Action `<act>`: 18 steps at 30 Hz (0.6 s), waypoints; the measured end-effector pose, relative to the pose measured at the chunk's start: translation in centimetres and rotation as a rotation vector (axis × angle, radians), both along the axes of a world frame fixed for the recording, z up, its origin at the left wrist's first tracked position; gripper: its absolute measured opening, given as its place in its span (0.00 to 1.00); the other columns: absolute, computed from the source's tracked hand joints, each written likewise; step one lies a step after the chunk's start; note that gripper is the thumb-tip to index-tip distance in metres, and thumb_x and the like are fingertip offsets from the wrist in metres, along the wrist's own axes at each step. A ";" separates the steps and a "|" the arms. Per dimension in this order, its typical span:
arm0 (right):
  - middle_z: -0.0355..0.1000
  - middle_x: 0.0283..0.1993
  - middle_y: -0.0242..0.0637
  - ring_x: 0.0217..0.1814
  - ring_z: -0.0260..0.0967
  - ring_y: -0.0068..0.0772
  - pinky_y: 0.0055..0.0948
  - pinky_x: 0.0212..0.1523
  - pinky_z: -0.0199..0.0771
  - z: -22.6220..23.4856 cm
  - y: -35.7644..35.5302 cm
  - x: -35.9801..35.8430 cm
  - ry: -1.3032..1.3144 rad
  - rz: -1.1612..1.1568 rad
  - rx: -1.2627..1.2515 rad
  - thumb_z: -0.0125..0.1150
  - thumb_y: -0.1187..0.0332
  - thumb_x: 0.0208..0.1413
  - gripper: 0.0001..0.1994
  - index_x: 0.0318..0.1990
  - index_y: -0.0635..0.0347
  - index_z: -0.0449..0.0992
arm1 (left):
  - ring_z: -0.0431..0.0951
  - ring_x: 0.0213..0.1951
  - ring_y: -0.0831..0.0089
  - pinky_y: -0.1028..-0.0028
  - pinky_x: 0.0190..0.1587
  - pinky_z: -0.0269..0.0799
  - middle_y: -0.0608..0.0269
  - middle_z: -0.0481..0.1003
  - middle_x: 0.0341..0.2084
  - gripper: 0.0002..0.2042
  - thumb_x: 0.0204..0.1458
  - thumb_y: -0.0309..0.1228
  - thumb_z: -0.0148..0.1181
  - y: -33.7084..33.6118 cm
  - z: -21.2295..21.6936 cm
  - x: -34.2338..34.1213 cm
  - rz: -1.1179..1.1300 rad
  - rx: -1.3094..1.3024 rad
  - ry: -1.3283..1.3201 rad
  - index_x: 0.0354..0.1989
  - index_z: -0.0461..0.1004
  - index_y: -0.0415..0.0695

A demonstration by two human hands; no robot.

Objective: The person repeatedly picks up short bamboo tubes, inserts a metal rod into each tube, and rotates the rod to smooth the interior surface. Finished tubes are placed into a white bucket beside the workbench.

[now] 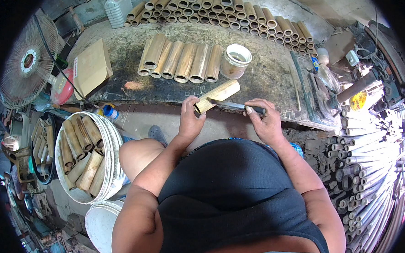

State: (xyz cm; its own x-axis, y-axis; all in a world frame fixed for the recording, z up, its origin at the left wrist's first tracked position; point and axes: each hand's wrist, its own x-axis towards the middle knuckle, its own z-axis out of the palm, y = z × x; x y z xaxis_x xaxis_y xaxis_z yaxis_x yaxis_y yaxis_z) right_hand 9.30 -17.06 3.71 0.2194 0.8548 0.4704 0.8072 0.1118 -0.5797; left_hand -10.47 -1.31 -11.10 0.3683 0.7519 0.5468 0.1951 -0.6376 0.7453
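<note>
My left hand (189, 117) grips the near end of a short pale bamboo tube (219, 95) that lies slanted on the edge of a dark, stained workbench (264, 77). In my right hand (264, 121) is a dark-handled knife (238, 107), its blade pointing left into the tube's open end. A row of several cut bamboo tubes (180, 61) lies just beyond on the bench, next to a round white-rimmed container (235, 59).
Many more bamboo tubes (233, 12) are stacked along the bench's far edge. A white bucket (109, 145) of tubes stands at my left, a fan (27, 62) beyond it. Long bamboo poles (369, 163) are piled at my right. A brown envelope (92, 68) lies on the bench's left.
</note>
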 end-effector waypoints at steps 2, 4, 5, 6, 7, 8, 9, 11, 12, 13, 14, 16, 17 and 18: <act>0.78 0.44 0.43 0.41 0.79 0.31 0.29 0.49 0.77 -0.1 0.0 0.0 0.167 -0.020 -0.031 0.61 0.73 0.64 0.07 0.46 0.66 0.79 | 0.70 0.58 0.51 0.61 0.59 0.70 0.48 0.68 0.55 0.26 0.42 0.19 0.69 0.0 0.0 0.0 0.002 -0.002 0.002 0.51 0.66 0.41; 0.79 0.43 0.41 0.42 0.79 0.27 0.26 0.49 0.77 0.1 -0.1 0.2 0.239 -0.034 -0.047 0.59 0.72 0.66 0.08 0.47 0.66 0.79 | 0.70 0.59 0.51 0.61 0.59 0.70 0.48 0.68 0.55 0.26 0.42 0.19 0.69 0.0 0.0 0.0 0.007 0.002 0.014 0.51 0.67 0.41; 0.79 0.42 0.40 0.42 0.78 0.26 0.26 0.49 0.77 0.2 -0.1 0.3 0.297 -0.052 -0.043 0.59 0.72 0.66 0.08 0.48 0.66 0.78 | 0.70 0.59 0.51 0.61 0.59 0.70 0.48 0.68 0.55 0.25 0.42 0.19 0.69 0.0 0.0 -0.1 0.010 0.004 0.019 0.51 0.67 0.41; 0.80 0.42 0.39 0.42 0.78 0.25 0.26 0.49 0.77 0.4 -0.2 0.4 0.355 -0.070 -0.039 0.59 0.72 0.66 0.08 0.48 0.65 0.78 | 0.69 0.59 0.50 0.60 0.61 0.68 0.47 0.68 0.55 0.25 0.42 0.19 0.68 0.0 0.1 -0.1 -0.004 -0.024 0.014 0.51 0.66 0.41; 0.80 0.39 0.37 0.42 0.77 0.22 0.25 0.48 0.76 0.7 -0.3 0.7 0.504 -0.118 -0.044 0.59 0.70 0.67 0.10 0.50 0.65 0.78 | 0.68 0.60 0.48 0.59 0.63 0.65 0.46 0.67 0.56 0.26 0.43 0.18 0.68 -0.1 0.1 -0.2 -0.019 -0.054 0.008 0.52 0.66 0.40; 0.80 0.37 0.36 0.41 0.76 0.21 0.23 0.46 0.74 1.0 -0.4 1.1 0.481 -0.138 0.009 0.59 0.69 0.68 0.11 0.51 0.65 0.78 | 0.67 0.61 0.46 0.58 0.65 0.63 0.45 0.67 0.56 0.26 0.43 0.18 0.67 -0.1 0.2 -0.2 -0.034 -0.084 0.002 0.52 0.66 0.40; 0.80 0.37 0.37 0.41 0.77 0.22 0.23 0.46 0.75 1.3 -0.4 1.6 0.461 -0.182 0.025 0.59 0.71 0.67 0.09 0.50 0.65 0.78 | 0.67 0.61 0.46 0.58 0.65 0.63 0.45 0.67 0.56 0.26 0.43 0.18 0.67 -0.2 0.2 -0.2 -0.034 -0.078 0.009 0.52 0.66 0.40; 0.80 0.38 0.37 0.41 0.78 0.23 0.24 0.45 0.76 1.6 -0.4 2.4 0.455 -0.216 0.058 0.60 0.72 0.66 0.08 0.49 0.65 0.78 | 0.67 0.61 0.46 0.58 0.66 0.63 0.45 0.67 0.56 0.26 0.43 0.17 0.66 -0.1 0.3 -0.2 -0.031 -0.065 0.018 0.52 0.65 0.40; 0.80 0.38 0.37 0.40 0.78 0.23 0.24 0.45 0.76 1.5 -0.4 2.7 0.474 -0.231 0.061 0.60 0.72 0.66 0.08 0.49 0.66 0.78 | 0.67 0.61 0.46 0.58 0.66 0.63 0.45 0.67 0.56 0.26 0.43 0.17 0.66 -0.2 0.3 -0.2 -0.037 -0.080 0.014 0.52 0.65 0.40; 0.79 0.38 0.37 0.40 0.78 0.24 0.24 0.44 0.76 1.4 -0.4 2.9 0.485 -0.246 0.074 0.60 0.72 0.66 0.08 0.49 0.66 0.78 | 0.67 0.62 0.46 0.58 0.66 0.63 0.46 0.67 0.56 0.26 0.43 0.17 0.66 -0.2 0.3 -0.2 -0.039 -0.095 0.009 0.52 0.65 0.40; 0.80 0.38 0.37 0.40 0.78 0.23 0.24 0.44 0.76 1.1 -0.4 3.1 0.481 -0.233 0.063 0.60 0.72 0.66 0.08 0.49 0.66 0.78 | 0.67 0.62 0.47 0.58 0.66 0.63 0.46 0.66 0.56 0.26 0.43 0.17 0.66 -0.2 0.2 -0.1 -0.041 -0.110 0.005 0.52 0.65 0.40; 0.80 0.37 0.38 0.40 0.79 0.23 0.24 0.43 0.76 0.4 -0.2 3.2 0.455 -0.207 0.050 0.60 0.72 0.66 0.08 0.48 0.65 0.78 | 0.68 0.61 0.49 0.59 0.61 0.68 0.48 0.67 0.56 0.27 0.42 0.18 0.68 -0.1 0.2 -0.1 -0.019 -0.059 0.025 0.52 0.65 0.42; 0.79 0.37 0.37 0.40 0.78 0.24 0.23 0.44 0.76 0.1 -0.2 3.3 0.439 -0.215 0.010 0.59 0.72 0.67 0.09 0.49 0.67 0.78 | 0.68 0.61 0.51 0.60 0.59 0.70 0.49 0.67 0.56 0.27 0.42 0.18 0.69 -0.1 0.2 -0.2 -0.007 -0.032 0.035 0.52 0.65 0.43; 0.79 0.37 0.37 0.40 0.78 0.23 0.23 0.44 0.76 -0.2 -0.1 3.3 0.387 -0.211 0.013 0.59 0.72 0.67 0.09 0.49 0.67 0.78 | 0.68 0.61 0.51 0.60 0.59 0.70 0.49 0.67 0.56 0.27 0.42 0.18 0.68 -0.1 0.1 -0.2 -0.011 -0.038 0.037 0.52 0.65 0.43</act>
State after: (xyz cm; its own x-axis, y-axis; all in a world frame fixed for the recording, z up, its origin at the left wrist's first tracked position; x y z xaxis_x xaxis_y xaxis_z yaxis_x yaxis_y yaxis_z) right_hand 12.64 -17.17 3.53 0.5504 0.7670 0.3299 0.5369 -0.0225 -0.8434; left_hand -10.65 -1.40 -10.96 0.3958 0.7680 0.5035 0.2165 -0.6109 0.7615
